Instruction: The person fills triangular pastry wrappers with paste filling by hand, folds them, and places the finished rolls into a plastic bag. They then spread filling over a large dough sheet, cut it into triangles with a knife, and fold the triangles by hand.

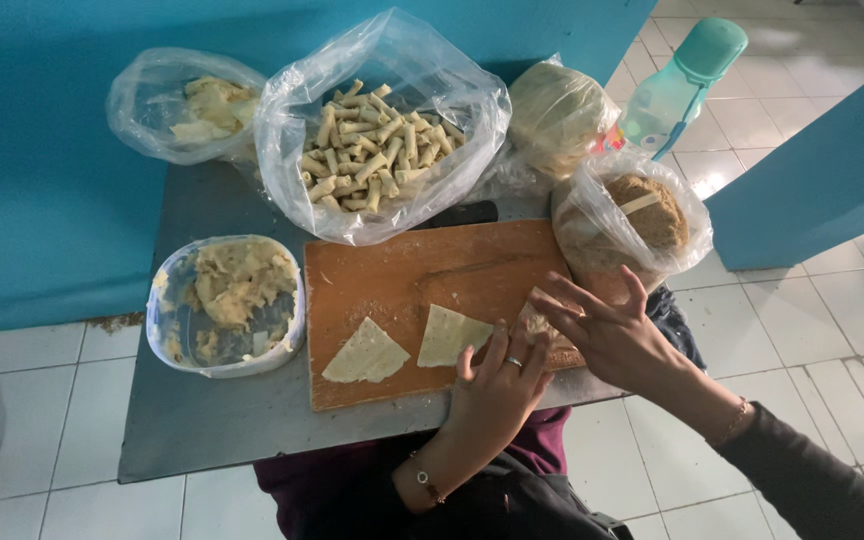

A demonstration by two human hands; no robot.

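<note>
Two wrappers (407,345) are lying at frame centre on my board (422,275), ready for filling. Left hand (497,385) is pressing one flat; right hand (602,325) is hovering, fingers spread, holding nothing.

Left hand (497,385) rests on wooden board (422,275), fingertips touching a triangular dough sheet (450,334). Right hand (607,330), fingers spread, hovers over board's right end. Second sheet (366,353) lies alongside. Bag of rolled pastries (377,140) behind.
</note>
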